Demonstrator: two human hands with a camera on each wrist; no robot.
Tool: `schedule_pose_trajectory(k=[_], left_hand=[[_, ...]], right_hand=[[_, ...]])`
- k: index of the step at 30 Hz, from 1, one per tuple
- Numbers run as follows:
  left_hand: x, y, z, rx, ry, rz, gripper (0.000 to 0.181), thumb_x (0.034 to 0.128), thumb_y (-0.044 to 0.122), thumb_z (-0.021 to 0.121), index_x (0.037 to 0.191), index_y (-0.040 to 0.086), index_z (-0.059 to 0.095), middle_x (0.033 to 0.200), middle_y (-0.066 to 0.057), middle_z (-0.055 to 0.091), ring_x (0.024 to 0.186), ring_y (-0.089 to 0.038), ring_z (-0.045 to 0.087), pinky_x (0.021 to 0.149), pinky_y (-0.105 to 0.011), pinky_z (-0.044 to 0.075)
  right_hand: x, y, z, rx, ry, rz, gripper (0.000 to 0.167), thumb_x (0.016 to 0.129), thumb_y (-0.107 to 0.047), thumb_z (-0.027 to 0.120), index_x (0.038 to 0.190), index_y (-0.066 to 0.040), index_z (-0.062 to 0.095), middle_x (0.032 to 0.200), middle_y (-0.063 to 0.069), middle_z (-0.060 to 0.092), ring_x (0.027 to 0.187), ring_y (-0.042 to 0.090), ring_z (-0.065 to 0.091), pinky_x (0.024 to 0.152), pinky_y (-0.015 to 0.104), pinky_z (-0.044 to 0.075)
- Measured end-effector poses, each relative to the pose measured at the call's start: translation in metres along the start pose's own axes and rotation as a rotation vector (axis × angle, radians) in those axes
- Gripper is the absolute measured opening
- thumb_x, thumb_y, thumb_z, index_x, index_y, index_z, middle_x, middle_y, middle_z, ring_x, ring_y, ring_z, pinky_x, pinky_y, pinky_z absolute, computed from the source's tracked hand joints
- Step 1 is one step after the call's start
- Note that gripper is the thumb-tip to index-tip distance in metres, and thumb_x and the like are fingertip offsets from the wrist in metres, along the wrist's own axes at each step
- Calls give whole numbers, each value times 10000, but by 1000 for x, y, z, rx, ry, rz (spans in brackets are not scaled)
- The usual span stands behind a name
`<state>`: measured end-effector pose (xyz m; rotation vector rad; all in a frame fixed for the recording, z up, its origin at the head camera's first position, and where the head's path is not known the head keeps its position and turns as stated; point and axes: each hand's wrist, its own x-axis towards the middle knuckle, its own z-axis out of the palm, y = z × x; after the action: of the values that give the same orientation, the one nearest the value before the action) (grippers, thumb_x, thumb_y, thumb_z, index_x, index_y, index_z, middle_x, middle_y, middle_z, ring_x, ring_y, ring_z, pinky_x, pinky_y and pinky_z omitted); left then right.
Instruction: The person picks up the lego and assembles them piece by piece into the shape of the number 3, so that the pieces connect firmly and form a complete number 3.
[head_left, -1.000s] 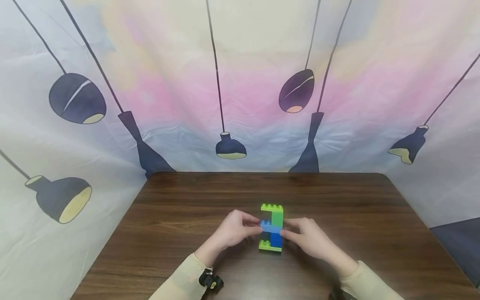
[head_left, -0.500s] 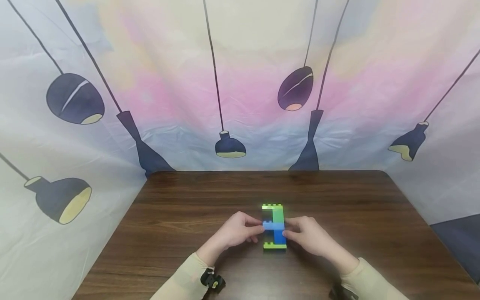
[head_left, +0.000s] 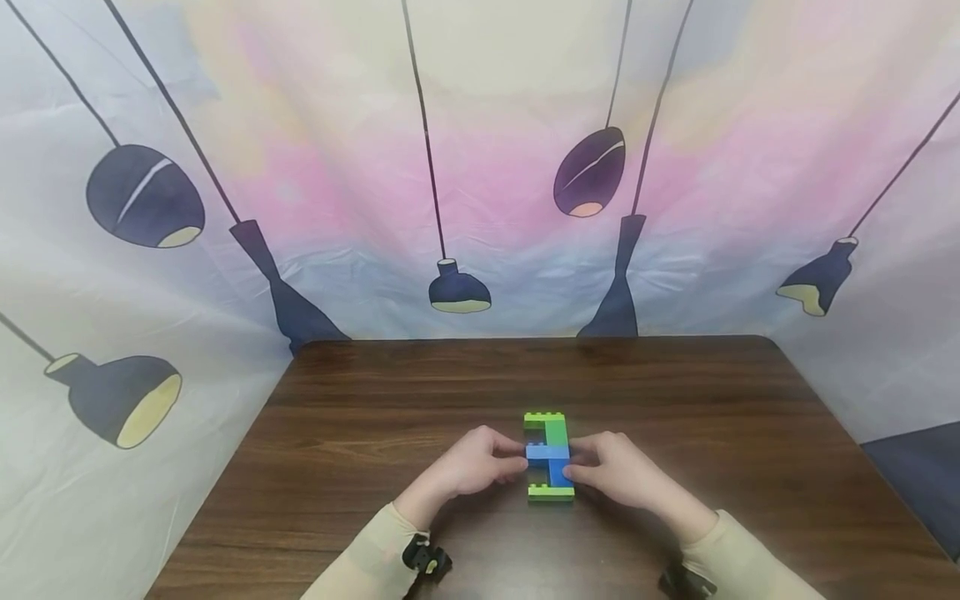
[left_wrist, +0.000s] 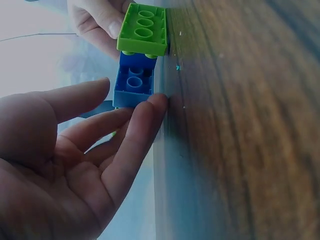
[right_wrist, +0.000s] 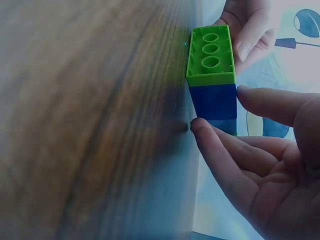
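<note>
A figure of joined toy building bricks (head_left: 558, 451) lies on its side on the table, lime green at both ends, with green, light blue and darker blue bricks between. My left hand (head_left: 476, 461) is at its left side. In the left wrist view, fingertips (left_wrist: 159, 102) reach the blue brick's end, while the thumb (left_wrist: 80, 99) stands apart from it. My right hand (head_left: 618, 469) holds the figure's right side, thumb (right_wrist: 250, 97) at the darker blue brick's upper edge and a fingertip at its lower edge. The lime brick's hollow underside (right_wrist: 211, 52) faces the wrist cameras.
The brown wood-grain table (head_left: 420, 383) has rounded far corners. Behind it hangs a cloth backdrop (head_left: 510, 192) printed with dark lamps. Each wrist bears a black device, the left one (head_left: 426, 558) in plain sight. A dark grey area (head_left: 915, 483) shows at the right.
The brick figure has tipped and straightened, shifting slightly right and now lying square to the table. My left thumb has drawn slightly down from the light blue brick. The right hand stays beside it.
</note>
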<state>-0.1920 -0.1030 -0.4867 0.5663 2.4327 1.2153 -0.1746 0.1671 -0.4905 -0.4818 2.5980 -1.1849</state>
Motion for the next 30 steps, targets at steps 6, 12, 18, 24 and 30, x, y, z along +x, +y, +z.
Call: schedule_pose_trajectory(k=[6, 12, 18, 24, 30], left_hand=[[-1, 0, -1, 22, 13, -5, 329, 1009, 242, 756, 1266, 39, 781, 1055, -28, 789, 780, -138, 670, 695, -346, 546], [-3, 0, -1, 12, 17, -13, 336, 1000, 241, 768, 1265, 36, 779, 1119, -44, 776, 749, -172, 668, 673, -348, 544], [-4, 0, -1, 11, 23, -13, 329, 995, 248, 773, 1253, 46, 787, 1123, -42, 782, 785, -155, 669, 697, -351, 557], [-6, 1, 0, 1, 26, -25, 355, 996, 252, 769, 1271, 27, 774, 1119, -43, 779, 786, -166, 675, 693, -356, 556], [-7, 3, 0, -14, 15, -28, 360, 1003, 253, 760, 1280, 23, 767, 1091, -38, 783, 797, -170, 686, 699, -359, 565]], right_hand=[[-3, -4, 0, 26, -24, -1, 526, 952, -267, 832, 1351, 44, 688, 1110, 80, 786, 989, 222, 753, 895, 516, 606], [-4, -7, 1, 32, -26, 7, 549, 927, -257, 858, 1353, 44, 685, 1085, 73, 788, 983, 227, 756, 882, 511, 610], [-5, -6, 1, 45, -36, -11, 574, 929, -231, 856, 1381, 61, 656, 1091, 80, 786, 998, 242, 759, 883, 509, 610], [-4, -3, 3, 49, -41, -5, 594, 937, -236, 847, 1403, 67, 636, 1111, 72, 781, 1018, 240, 754, 886, 498, 611], [-5, 0, 2, 47, -43, -2, 608, 937, -253, 848, 1405, 72, 633, 1115, 77, 778, 1028, 246, 751, 886, 504, 610]])
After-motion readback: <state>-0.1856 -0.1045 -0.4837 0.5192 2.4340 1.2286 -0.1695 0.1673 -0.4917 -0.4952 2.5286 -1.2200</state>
